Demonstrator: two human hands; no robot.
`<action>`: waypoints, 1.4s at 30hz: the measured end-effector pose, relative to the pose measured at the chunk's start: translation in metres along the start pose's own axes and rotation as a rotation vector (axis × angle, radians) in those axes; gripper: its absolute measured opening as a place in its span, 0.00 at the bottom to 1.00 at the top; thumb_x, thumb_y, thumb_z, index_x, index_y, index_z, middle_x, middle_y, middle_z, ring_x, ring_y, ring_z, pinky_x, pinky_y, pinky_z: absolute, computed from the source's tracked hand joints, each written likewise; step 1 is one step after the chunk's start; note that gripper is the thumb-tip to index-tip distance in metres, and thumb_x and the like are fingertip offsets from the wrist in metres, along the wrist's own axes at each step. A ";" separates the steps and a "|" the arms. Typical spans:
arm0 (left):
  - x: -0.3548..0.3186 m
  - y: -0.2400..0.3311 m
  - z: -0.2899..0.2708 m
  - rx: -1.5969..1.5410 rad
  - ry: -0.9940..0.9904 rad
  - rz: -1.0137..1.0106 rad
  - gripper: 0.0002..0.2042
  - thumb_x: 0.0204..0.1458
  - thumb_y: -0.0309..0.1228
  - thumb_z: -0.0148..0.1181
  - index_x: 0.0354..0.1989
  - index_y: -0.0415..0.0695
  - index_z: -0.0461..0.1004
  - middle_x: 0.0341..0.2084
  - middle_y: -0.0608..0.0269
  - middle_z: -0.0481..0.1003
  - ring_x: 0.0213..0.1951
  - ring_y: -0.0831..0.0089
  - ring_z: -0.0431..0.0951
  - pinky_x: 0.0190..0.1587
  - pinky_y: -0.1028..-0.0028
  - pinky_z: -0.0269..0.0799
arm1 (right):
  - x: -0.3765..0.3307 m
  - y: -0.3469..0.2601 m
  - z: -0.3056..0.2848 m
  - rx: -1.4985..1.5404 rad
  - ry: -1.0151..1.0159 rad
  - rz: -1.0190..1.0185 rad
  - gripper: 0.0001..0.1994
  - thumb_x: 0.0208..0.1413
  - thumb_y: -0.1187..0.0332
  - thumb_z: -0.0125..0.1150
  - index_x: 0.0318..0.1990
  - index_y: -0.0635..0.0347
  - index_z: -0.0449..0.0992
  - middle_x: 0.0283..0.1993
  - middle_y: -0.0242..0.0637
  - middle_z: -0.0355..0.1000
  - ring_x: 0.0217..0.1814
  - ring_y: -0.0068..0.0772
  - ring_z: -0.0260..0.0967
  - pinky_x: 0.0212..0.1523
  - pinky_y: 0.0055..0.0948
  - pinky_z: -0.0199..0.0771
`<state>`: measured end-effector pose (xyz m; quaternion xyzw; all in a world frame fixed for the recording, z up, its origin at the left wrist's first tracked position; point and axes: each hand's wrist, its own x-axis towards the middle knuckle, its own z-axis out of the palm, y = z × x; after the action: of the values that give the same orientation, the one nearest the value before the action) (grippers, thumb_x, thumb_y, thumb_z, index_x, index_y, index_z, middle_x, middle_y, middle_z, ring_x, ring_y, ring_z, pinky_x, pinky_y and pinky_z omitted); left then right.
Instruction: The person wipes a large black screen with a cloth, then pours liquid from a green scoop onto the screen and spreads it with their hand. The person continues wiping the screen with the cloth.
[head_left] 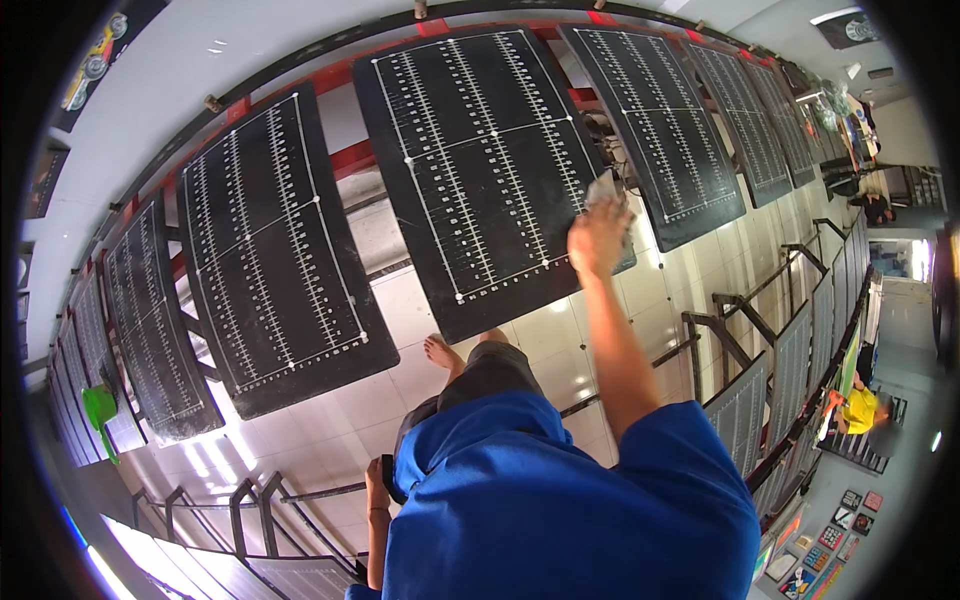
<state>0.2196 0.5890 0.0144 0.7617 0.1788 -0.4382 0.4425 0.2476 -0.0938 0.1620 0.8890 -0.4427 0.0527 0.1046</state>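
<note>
My right hand (600, 235) reaches out over the right edge of a large black board (490, 200) marked with white ruled lines, dots and small ticks. It is blurred by motion. A greyish, cloth-like piece (603, 188) shows at its fingertips, pressed against the board's edge; its exact kind is unclear. My left hand (376, 487) hangs low beside my hip, next to a small black object (394, 478). Its fingers are mostly hidden, so whether it grips that object cannot be told.
Similar boards stand left (270, 250) and right (655, 130) in a row along red and black rails. Black metal frames (740, 320) with grey panels line the tiled floor (520, 340) behind me. A green object (99, 408) sits far left. A person in yellow (860, 410) is at right.
</note>
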 end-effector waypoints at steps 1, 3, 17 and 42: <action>0.004 0.003 -0.001 0.158 -0.061 0.136 0.16 0.63 0.38 0.51 0.48 0.40 0.77 0.37 0.57 0.79 0.38 0.72 0.77 0.42 0.73 0.72 | 0.005 -0.030 0.017 0.085 0.014 -0.015 0.28 0.59 0.63 0.51 0.62 0.76 0.63 0.67 0.59 0.60 0.72 0.61 0.52 0.75 0.52 0.40; 0.023 0.027 0.003 0.421 -0.117 0.191 0.16 0.64 0.40 0.50 0.46 0.41 0.77 0.38 0.57 0.79 0.36 0.72 0.78 0.40 0.73 0.73 | -0.017 -0.117 -0.021 0.419 0.060 -0.093 0.30 0.59 0.64 0.53 0.66 0.73 0.60 0.69 0.61 0.58 0.74 0.61 0.50 0.73 0.54 0.47; -0.011 0.005 0.033 0.229 -0.076 -0.009 0.18 0.63 0.40 0.48 0.50 0.38 0.74 0.43 0.58 0.78 0.38 0.70 0.78 0.40 0.69 0.73 | -0.029 0.052 0.028 0.346 -0.034 0.073 0.26 0.62 0.69 0.48 0.68 0.62 0.61 0.70 0.67 0.50 0.73 0.66 0.48 0.72 0.50 0.51; -0.068 0.075 0.126 -0.176 0.097 -0.364 0.19 0.64 0.43 0.48 0.49 0.38 0.75 0.40 0.58 0.79 0.36 0.68 0.79 0.40 0.68 0.74 | 0.260 -0.054 0.087 0.251 0.157 -0.285 0.26 0.65 0.62 0.48 0.65 0.69 0.61 0.69 0.65 0.54 0.71 0.63 0.52 0.72 0.53 0.49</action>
<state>0.1672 0.4514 0.0814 0.6955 0.3721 -0.4563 0.4119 0.4480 -0.2844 0.1179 0.9419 -0.2928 0.1614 0.0337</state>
